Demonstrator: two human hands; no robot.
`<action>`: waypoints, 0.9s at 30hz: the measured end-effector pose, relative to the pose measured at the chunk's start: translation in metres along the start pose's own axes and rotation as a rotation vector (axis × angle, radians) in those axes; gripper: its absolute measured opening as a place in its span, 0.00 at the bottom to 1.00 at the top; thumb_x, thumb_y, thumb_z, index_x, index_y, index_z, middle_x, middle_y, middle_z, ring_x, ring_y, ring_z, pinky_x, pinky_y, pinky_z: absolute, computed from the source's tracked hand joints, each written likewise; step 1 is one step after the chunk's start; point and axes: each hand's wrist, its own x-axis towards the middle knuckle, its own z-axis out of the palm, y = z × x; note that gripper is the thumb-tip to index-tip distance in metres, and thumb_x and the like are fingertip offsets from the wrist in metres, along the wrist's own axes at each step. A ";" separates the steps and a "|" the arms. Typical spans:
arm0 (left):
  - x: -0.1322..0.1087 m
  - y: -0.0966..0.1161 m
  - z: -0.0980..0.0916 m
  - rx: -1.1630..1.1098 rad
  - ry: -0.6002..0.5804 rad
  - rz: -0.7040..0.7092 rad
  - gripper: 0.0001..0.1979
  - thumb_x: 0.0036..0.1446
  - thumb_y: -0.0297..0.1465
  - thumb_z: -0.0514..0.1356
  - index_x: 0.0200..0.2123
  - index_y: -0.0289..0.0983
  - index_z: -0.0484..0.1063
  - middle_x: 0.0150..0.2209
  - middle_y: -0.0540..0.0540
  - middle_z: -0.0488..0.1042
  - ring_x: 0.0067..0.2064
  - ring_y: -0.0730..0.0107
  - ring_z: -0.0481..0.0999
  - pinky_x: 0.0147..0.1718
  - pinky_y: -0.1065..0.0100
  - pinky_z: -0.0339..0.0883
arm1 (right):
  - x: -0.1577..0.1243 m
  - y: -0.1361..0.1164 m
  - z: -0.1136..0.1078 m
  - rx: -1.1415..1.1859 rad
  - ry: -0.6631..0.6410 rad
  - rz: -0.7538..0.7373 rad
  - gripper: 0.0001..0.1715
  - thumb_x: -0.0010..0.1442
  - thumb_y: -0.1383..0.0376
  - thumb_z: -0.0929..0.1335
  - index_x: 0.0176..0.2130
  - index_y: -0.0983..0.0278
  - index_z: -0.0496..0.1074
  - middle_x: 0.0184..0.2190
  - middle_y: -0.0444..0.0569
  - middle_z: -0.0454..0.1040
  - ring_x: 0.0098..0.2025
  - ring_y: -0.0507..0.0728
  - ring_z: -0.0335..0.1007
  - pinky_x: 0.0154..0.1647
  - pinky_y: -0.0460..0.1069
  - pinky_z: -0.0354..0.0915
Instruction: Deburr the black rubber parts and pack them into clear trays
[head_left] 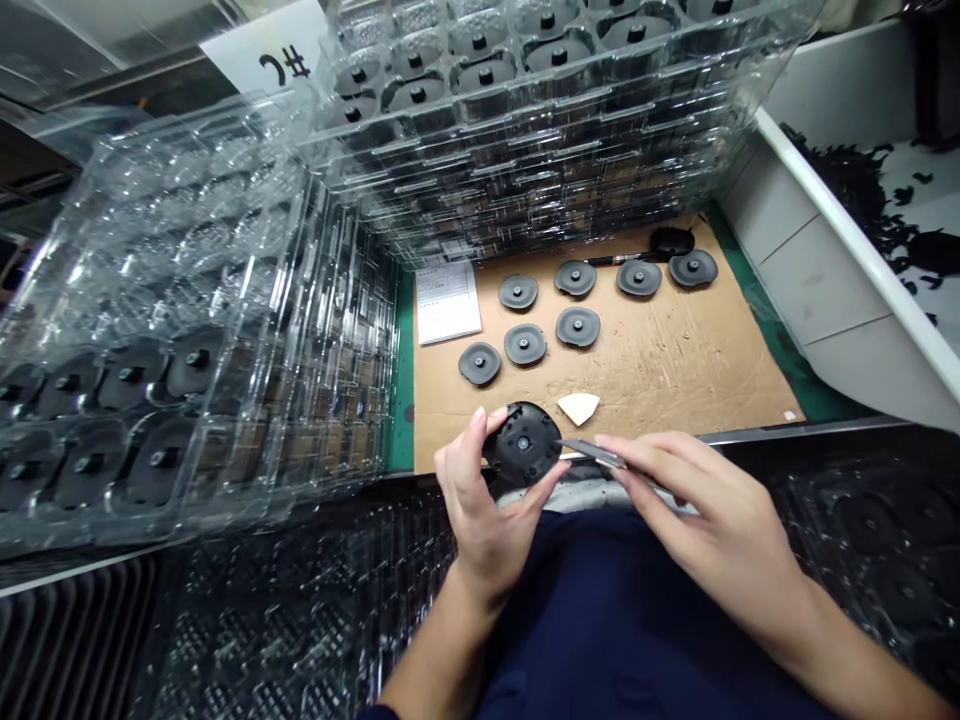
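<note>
My left hand (487, 510) grips a round black plastic part (534, 462) by its edges, with the side that has a small hub and clips facing me. In my right hand (697, 500) is a slim utility knife (600, 454), its blade tip at the right rim of the part. Whether the blade touches the rim I cannot tell. Just beyond the part, a white wedge-shaped piece (578, 407) lies on the cardboard (675, 370). Farther back rest several dark grey rounded discs (525, 344), each with a central stub.
Stacked clear plastic trays (540, 150) rise behind the cardboard, and more trays (225, 300) stand at the left. A white bin (877, 270) with black bits is at the right. A paper sheet (448, 302) and a black pen (619, 260) lie on the cardboard.
</note>
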 end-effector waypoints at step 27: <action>0.022 0.023 -0.005 -0.632 -0.665 -0.370 0.45 0.50 0.32 0.65 0.64 0.42 0.40 0.46 0.42 0.69 0.49 0.61 0.71 0.50 0.59 0.63 | 0.034 0.024 -0.018 0.791 -0.331 0.180 0.21 0.58 0.64 0.69 0.52 0.61 0.67 0.37 0.47 0.75 0.39 0.51 0.71 0.39 0.47 0.65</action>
